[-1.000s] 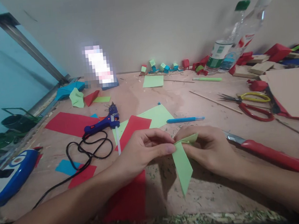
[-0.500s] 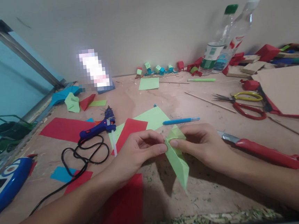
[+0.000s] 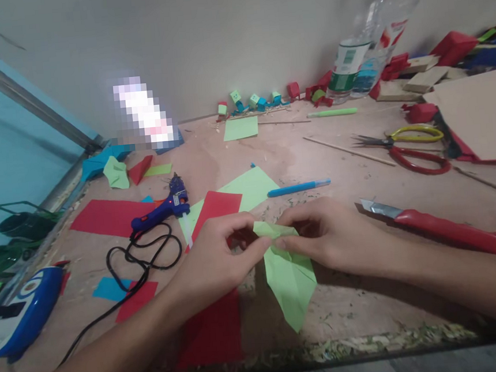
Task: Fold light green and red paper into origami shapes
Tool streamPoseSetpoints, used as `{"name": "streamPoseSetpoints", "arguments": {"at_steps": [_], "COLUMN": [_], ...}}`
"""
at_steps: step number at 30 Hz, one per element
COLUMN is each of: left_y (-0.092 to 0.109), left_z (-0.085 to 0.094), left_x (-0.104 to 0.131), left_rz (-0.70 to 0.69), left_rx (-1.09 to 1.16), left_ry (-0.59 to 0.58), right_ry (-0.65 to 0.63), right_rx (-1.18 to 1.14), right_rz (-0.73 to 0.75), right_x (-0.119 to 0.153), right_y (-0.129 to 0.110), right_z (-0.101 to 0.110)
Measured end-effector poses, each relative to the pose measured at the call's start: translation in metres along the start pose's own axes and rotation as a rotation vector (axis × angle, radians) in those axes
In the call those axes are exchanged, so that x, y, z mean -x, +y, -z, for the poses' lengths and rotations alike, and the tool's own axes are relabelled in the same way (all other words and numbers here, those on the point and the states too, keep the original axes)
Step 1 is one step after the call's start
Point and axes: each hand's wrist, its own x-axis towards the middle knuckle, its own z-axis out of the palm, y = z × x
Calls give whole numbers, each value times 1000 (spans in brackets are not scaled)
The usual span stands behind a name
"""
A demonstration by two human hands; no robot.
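Bare table (image 3: 370, 291) is left open right of the folded green paper (image 3: 288, 275). Leftward passage is blocked by glue gun (image 3: 163, 208) and looped cord (image 3: 139, 256); rightward by red-handled knife (image 3: 443, 230), with scissors (image 3: 409, 146) beyond.

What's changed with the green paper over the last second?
The green paper has been opened out from a narrow strip into a wider folded shape, its point still hanging down. Both the left hand and right hand still pinch its top. The glue gun and knife lie as before.
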Motion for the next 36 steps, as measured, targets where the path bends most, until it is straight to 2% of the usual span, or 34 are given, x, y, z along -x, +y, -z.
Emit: {"name": "streamPoseSetpoints", "arguments": {"at_steps": [5,11,14,17,21,24,26,30,36], "left_y": [-7,-3,-1,3,4,-2,-7,-10,-11], "left_z": [-2,-5,-5,-5,-8,-9,-9,-6,-3], "left_x": [-4,-3,0,2,0,-3,-5,-6,-7], "left_rz": [17,-36,-105,-147,-132,-142,-120,5,101], "left_rx": [166,252,171,22,-59,-49,37,342,573], "left_ry": [31,191,193,202,246,233,229,223,187], "right_ry": [68,203,242,257,266,274,269,281,336], "right_rx": [-196,-257,-245,-199,-128,-168,-250,-432,-472], "right_rz": [-8,-96,-138,-116,-57,-51,-88,-212,-192], "right_x": [-3,-6,-6,-6,-5,-5,-6,-6,-7], "right_y": [3,10,11,9,7,6,5,2,1], "right_z": [-1,-1,-1,-3,-7,-7,-7,-4,-3]}}
